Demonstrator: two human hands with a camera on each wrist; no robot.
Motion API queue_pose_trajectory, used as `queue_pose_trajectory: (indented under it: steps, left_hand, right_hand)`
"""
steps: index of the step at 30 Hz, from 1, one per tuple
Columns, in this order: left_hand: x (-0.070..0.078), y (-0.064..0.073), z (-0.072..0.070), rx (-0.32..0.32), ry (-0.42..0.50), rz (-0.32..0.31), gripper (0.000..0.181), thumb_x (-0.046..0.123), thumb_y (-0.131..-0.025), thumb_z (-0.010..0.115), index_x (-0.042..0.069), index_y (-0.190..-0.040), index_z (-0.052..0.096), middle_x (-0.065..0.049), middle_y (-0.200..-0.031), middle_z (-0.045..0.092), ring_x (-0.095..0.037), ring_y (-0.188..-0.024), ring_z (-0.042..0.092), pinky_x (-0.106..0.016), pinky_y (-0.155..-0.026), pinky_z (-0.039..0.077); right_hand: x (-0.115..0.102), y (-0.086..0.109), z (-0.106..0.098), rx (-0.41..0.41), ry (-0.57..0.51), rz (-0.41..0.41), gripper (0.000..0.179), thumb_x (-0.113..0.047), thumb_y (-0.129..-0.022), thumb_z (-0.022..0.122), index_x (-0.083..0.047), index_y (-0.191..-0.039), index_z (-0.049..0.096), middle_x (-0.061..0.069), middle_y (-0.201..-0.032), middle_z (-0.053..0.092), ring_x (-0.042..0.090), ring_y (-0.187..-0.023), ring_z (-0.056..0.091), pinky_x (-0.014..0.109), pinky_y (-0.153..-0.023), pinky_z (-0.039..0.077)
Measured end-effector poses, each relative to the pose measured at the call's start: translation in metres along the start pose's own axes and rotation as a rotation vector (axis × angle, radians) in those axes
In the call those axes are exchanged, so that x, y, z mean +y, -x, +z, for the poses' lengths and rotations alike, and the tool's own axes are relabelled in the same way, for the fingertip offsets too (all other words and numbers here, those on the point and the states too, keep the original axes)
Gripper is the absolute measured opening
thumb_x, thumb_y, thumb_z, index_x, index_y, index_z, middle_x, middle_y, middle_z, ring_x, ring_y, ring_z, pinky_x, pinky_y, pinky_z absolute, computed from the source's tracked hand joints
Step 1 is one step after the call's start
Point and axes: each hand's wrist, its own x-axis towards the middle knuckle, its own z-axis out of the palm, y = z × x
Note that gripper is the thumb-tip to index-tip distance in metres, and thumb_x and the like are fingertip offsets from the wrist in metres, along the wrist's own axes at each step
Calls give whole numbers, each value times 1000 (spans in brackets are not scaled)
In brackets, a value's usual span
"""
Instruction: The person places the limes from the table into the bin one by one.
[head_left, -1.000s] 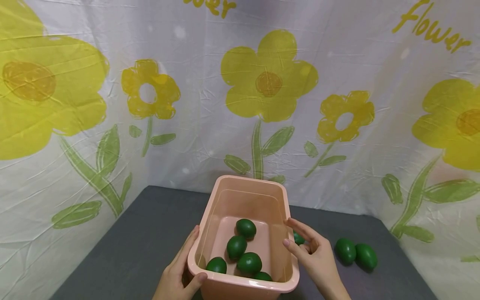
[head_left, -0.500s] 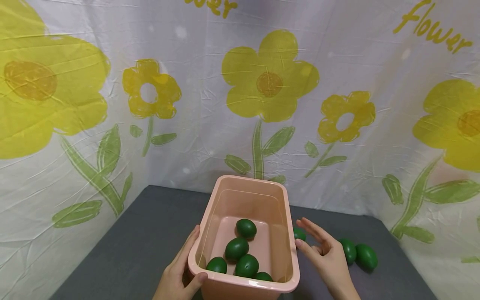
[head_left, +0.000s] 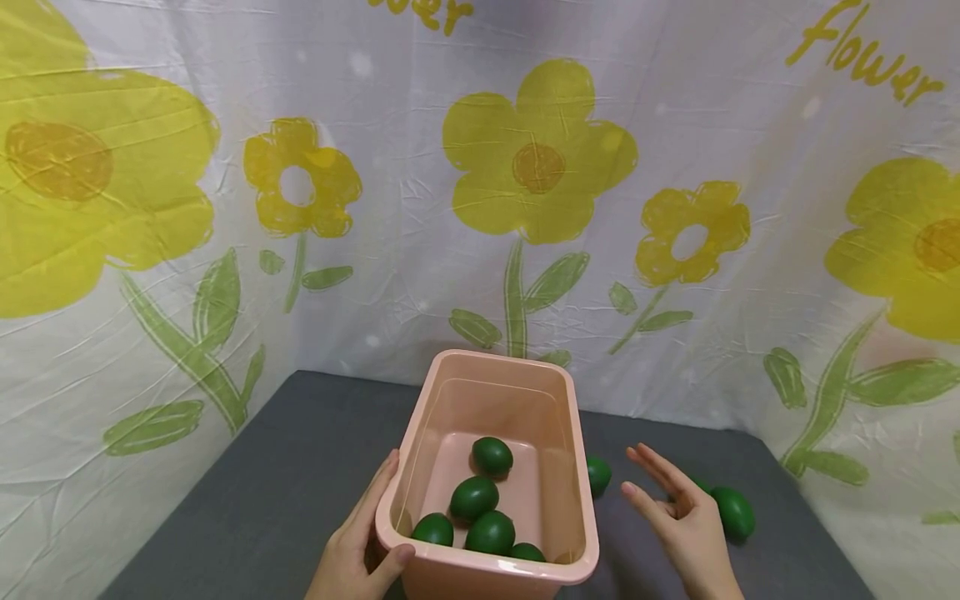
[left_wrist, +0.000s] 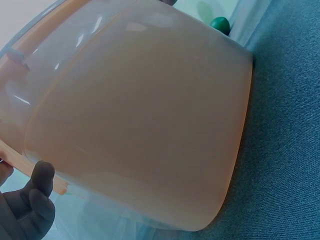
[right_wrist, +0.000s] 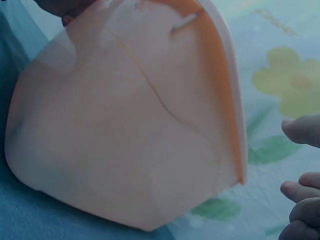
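Note:
A pink plastic bin point(head_left: 487, 567) stands tilted on the table, with several glossy dark green, lemon-shaped fruits point(head_left: 474, 498) inside. My left hand point(head_left: 356, 533) grips its near left corner, thumb at the front rim and fingers along the side wall. In the left wrist view the bin's outer wall point(left_wrist: 140, 115) fills most of the picture, and the left hand point(left_wrist: 25, 205) shows at its rim. My right hand point(head_left: 686, 521) is held in the air right of the bin, thumb and fingers apart, holding nothing. Its fingers point(right_wrist: 305, 132) are clear of the bin point(right_wrist: 115, 130) in the right wrist view.
One green fruit point(head_left: 597, 475) lies right beside the bin's right wall. Another fruit point(head_left: 735, 512) lies farther right, with one more mostly hidden behind my right hand. Around the dark grey table point(head_left: 247, 492) hangs a white flower-printed cloth point(head_left: 405, 250).
My right hand has left the bin's right rim and moved rightward, uncovering the fruit beside the bin. Near fruits inside shifted slightly. The left hand and bin have stayed put.

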Motion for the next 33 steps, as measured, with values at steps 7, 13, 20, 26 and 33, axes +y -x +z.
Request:
queue_pose_trajectory:
  steps: [7,13,20,26,33]
  left_hand:
    - [0,0,-1,-6,4,11,89,19,-93,80,27,-168,33,0,-171,38,1,-148,37,-40,-102,57]
    - [3,-1,0,-10,45,-50,87,19,-94,79,29,-168,34,0,-171,37,-30,-149,43,-51,-101,56]
    - [2,0,1,-16,14,-25,89,20,-94,79,30,-168,32,0,-171,37,-28,-150,44,-50,-100,57]
    - [1,0,0,-28,26,-8,88,19,-95,78,25,-169,31,-1,-172,35,-37,-148,44,-51,-98,58]
    - [0,1,0,-21,21,5,90,19,-94,79,29,-169,31,0,-172,36,-6,-150,38,-51,-99,58]
  right_hand:
    - [8,-4,-15,38,20,89,68,-34,-97,80,-17,-157,52,-37,-123,64,8,-62,54,30,-57,42]
    - [16,-10,-20,20,85,150,76,-44,-95,80,-20,-160,48,-25,-138,62,-5,-96,68,25,-73,49]
    - [30,-18,-13,9,116,125,76,-40,-93,83,-16,-158,51,3,-154,59,0,-64,56,24,-60,46]
    - [39,-26,-4,-16,179,87,78,-41,-92,85,-12,-156,51,15,-155,58,6,-45,26,23,-47,37]
    - [59,-32,8,20,383,-118,68,-23,-87,90,-5,-146,62,19,-139,69,0,-42,24,20,-41,33]
